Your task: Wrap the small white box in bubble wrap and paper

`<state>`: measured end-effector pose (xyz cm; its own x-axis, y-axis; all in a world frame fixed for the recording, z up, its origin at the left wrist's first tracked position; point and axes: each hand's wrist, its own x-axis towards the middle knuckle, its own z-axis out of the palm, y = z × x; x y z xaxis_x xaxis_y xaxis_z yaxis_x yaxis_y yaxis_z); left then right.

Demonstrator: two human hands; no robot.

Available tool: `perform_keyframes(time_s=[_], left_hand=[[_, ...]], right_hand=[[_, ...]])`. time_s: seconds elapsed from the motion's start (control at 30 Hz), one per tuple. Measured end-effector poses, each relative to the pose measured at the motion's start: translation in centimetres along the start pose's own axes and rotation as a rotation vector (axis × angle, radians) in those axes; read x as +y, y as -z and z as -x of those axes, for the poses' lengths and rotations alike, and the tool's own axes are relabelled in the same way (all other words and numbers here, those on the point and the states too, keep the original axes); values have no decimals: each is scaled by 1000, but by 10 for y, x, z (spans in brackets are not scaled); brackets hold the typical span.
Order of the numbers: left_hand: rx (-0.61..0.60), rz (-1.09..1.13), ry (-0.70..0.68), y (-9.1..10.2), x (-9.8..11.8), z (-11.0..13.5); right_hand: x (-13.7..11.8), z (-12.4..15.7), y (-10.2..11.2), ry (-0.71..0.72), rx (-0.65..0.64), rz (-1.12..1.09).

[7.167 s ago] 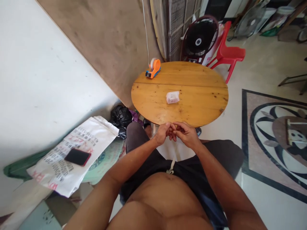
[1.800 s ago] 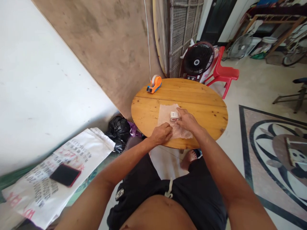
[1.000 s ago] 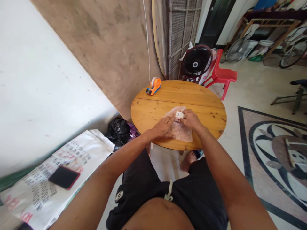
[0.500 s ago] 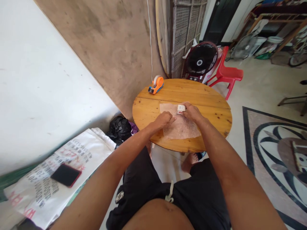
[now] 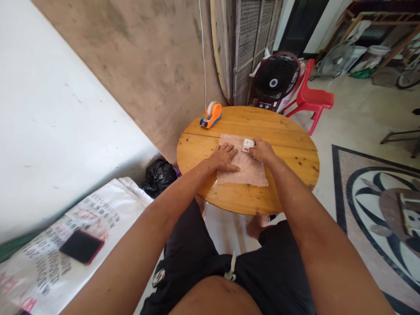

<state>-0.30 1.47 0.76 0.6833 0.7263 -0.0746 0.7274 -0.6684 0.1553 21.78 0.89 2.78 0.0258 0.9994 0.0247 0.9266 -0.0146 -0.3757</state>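
Observation:
A sheet of bubble wrap [image 5: 244,173] lies spread on the round wooden table [image 5: 282,127]. My left hand [image 5: 225,157] rests flat on its left part, fingers apart. My right hand [image 5: 262,151] grips a small white box [image 5: 248,144] with printing on it, held over the upper right part of the sheet. The fingers behind the box are partly hidden. Toward the table's far left edge stands an orange and blue tape dispenser [image 5: 211,115] with a roll of tape in it.
A dark fan [image 5: 277,81] and a red plastic chair [image 5: 313,98] stand behind the table. On the left, a phone [image 5: 82,246] lies on white printed sacks [image 5: 108,205], beside a black plastic bag [image 5: 159,177]. A board leans against the wall.
My left hand has opened from a closed pose and now lies flat on the bubble wrap. The sheet lies flatter and straighter. My right hand still holds the box.

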Motion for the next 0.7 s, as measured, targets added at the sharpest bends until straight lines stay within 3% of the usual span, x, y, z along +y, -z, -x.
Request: perform_keyframes(time_s=[0.13, 0.33, 0.7], left_hand=[[-83, 55, 19, 2, -7, -7], [-105, 73, 35, 1, -9, -11], [-125, 74, 58, 2, -8, -14]], right_hand=[[4, -5, -1, -16, -4, 13], [5, 2, 0, 19, 77, -47], [-5, 73, 9, 115, 54, -120]])
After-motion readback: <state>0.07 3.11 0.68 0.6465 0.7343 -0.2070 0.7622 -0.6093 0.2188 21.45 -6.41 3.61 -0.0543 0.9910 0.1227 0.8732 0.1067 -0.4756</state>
